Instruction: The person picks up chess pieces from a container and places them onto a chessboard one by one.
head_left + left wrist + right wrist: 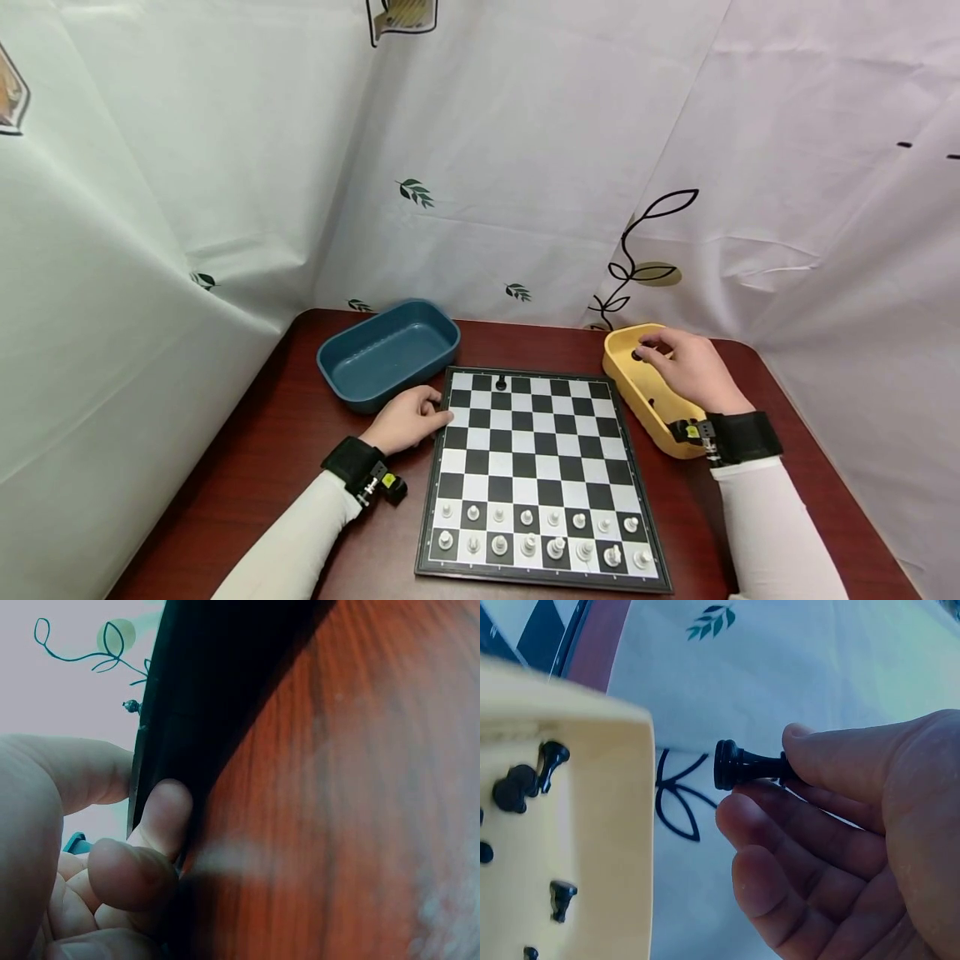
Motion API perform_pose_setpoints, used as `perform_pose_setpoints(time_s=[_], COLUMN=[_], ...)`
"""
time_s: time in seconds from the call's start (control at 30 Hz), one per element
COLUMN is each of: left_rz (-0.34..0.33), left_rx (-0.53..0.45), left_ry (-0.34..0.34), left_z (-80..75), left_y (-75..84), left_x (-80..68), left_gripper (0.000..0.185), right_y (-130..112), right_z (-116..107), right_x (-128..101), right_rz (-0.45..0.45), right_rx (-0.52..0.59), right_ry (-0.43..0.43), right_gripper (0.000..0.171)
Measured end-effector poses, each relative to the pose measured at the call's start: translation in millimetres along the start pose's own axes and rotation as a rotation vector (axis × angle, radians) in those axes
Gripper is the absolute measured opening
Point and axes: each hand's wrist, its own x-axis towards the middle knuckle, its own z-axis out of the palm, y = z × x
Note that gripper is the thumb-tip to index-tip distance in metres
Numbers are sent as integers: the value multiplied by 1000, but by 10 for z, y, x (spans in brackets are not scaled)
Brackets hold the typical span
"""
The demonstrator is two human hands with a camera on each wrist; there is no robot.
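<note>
Several black pieces (562, 901) lie in the yellow tray (639, 379); right grip (693, 367) pinches another piece (754, 766), left grip (405, 419) clasps the chessboard (540, 442).

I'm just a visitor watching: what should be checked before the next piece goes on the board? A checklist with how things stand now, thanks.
1. Held black piece secure: ok, the right hand pinches it.
2. Which piece it is: cannot tell, fingers hide its top.
3. Chessboard steadied: ok, the left hand grips its left edge.
4. Room on the far row: ok, only one standing black piece there.
5. White pieces set: ok, filling the two near rows.
6. Yellow tray emptied: not ok, loose black pieces lie inside.
</note>
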Motion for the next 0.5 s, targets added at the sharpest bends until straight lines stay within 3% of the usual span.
perform_pose_setpoints(time_s=[0.23,0.4,0.5], left_rz=[0,-2,0], left_rx=[6,-7,-7], left_ry=[6,5,11], left_z=[10,14,7], left_y=[-10,5,6], left_x=[-14,-24,-24], left_gripper=[46,47,47], right_y=[-187,-311,-393], right_z=[93,167,203], right_x=[57,109,116], right_rz=[-69,-176,-203], right_rx=[-9,-38,-32], right_ry=[-18,-36,-52], right_gripper=[15,4,8])
